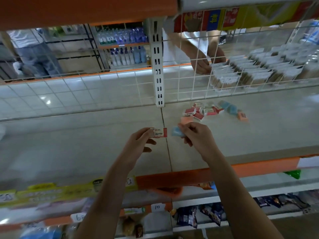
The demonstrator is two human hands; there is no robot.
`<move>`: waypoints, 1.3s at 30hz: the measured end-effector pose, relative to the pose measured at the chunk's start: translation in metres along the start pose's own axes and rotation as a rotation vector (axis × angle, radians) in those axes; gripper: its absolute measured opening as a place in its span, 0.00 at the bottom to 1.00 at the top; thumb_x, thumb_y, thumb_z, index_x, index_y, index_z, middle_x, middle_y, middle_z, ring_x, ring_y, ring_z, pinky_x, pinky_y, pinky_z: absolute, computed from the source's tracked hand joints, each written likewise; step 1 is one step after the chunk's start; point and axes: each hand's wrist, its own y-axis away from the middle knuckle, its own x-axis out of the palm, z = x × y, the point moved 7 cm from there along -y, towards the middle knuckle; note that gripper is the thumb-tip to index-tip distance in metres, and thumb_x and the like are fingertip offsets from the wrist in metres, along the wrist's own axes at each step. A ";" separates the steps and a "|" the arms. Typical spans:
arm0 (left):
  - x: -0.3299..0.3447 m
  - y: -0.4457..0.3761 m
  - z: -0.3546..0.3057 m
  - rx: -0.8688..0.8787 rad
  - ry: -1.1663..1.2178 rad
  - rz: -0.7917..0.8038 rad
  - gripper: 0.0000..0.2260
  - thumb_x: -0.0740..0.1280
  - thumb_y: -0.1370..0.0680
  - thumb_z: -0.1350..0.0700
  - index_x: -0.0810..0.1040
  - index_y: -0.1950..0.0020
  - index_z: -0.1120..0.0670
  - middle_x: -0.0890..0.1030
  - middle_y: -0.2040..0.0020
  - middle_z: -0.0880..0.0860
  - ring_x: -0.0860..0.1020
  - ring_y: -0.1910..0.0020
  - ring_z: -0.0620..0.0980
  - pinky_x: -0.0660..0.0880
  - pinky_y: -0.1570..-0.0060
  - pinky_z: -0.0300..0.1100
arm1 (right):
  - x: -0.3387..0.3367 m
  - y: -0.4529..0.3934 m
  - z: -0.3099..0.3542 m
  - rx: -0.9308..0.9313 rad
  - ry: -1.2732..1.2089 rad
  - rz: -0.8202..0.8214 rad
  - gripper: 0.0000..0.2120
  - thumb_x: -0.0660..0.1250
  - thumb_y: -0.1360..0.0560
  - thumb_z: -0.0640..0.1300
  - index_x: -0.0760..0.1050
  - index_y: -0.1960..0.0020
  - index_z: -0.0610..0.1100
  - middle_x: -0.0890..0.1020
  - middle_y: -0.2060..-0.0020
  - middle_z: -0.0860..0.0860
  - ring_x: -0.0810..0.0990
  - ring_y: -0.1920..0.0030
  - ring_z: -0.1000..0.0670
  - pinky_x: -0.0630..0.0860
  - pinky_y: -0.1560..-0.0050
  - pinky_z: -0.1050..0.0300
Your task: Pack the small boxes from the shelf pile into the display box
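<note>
A white shelf (pixel 241 135) is seen, with the pile of small boxes (pixel 203 111) toward its back edge, beyond the right hand (pixel 195 135), the nearer one. That hand pinches a blue small box (pixel 177 131). The left hand (pixel 139 140) grips a red-and-white display box (pixel 159 132), long axis sideways, marked "28"; the brand is unreadable.

Head view looks down, close over the shelf (pixel 86 144).

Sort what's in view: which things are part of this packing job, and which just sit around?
Job:
left hand holding red-and-white display box
right hand pinching blue small box
shelf pile

Not job:
water bottles
snack packets
</note>
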 end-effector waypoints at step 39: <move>-0.605 0.266 0.059 -0.002 -0.001 -0.529 0.07 0.63 0.21 0.54 0.81 0.49 0.51 0.82 0.58 0.48 0.76 0.65 0.41 0.72 0.67 0.33 | 0.624 0.119 0.231 -0.265 0.016 0.758 0.10 0.65 0.24 0.50 0.77 0.62 0.50 0.80 0.76 0.53 0.76 0.77 0.56 0.71 0.76 0.67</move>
